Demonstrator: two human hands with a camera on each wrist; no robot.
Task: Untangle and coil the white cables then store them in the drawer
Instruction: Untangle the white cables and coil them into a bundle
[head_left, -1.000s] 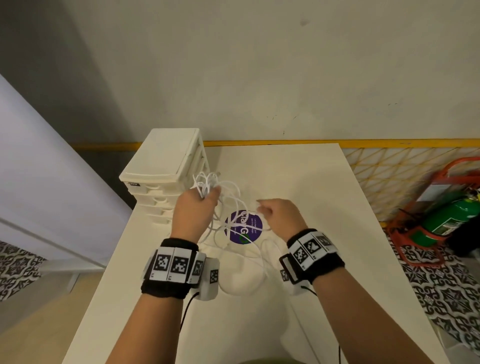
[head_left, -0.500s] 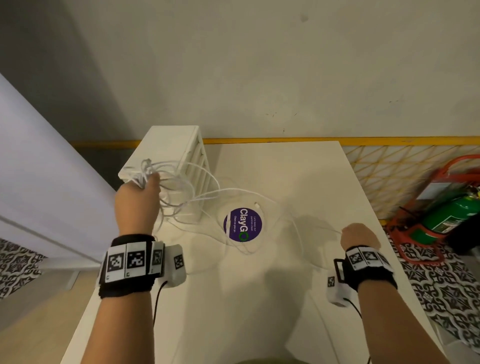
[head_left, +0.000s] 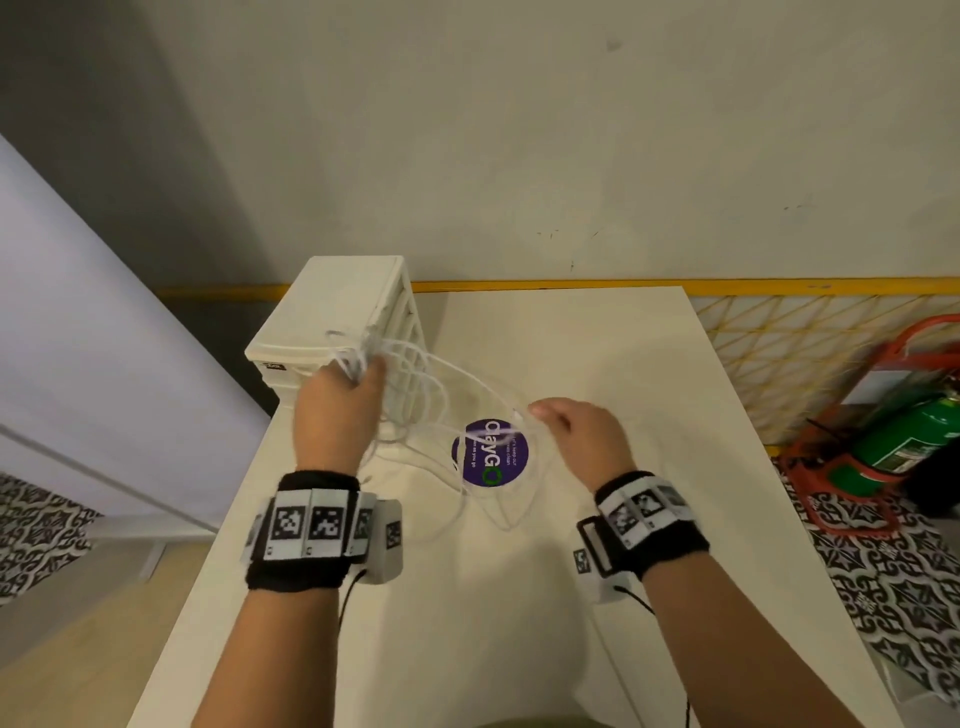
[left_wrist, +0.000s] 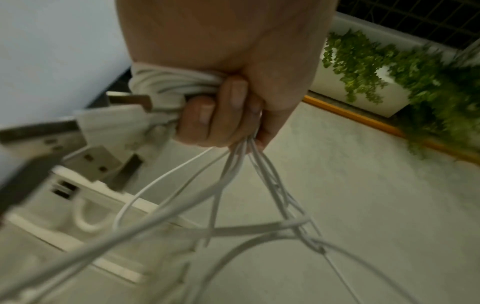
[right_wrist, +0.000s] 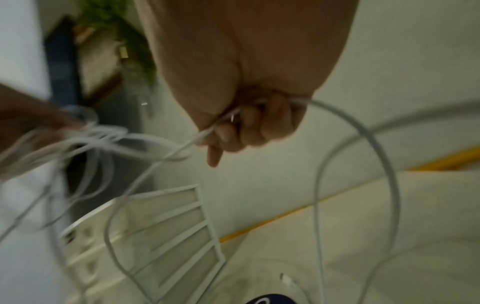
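Observation:
My left hand (head_left: 343, 395) is raised in front of the white drawer unit (head_left: 343, 317) and grips a bundle of white cables (head_left: 447, 395). In the left wrist view its curled fingers (left_wrist: 221, 115) clamp the gathered cable bundle (left_wrist: 168, 84), and several USB plugs (left_wrist: 91, 162) stick out to the left. Loops hang down and cross to my right hand (head_left: 571, 431) over the table. In the right wrist view the fingers (right_wrist: 249, 125) hold one white cable (right_wrist: 363, 144), which arcs down to the table. The drawers (right_wrist: 168, 226) look closed.
A round purple sticker (head_left: 491, 460) lies on the white table (head_left: 597, 353) between my hands. A yellow-edged wall runs behind the table. A green cylinder in a red stand (head_left: 893, 441) sits on the patterned floor to the right. A pale panel (head_left: 93, 353) stands at left.
My right hand, which had pulled a cable far out to the right, has come back in toward the sticker. My left hand, holding the bundle, moved right and nearer the drawer unit's front.

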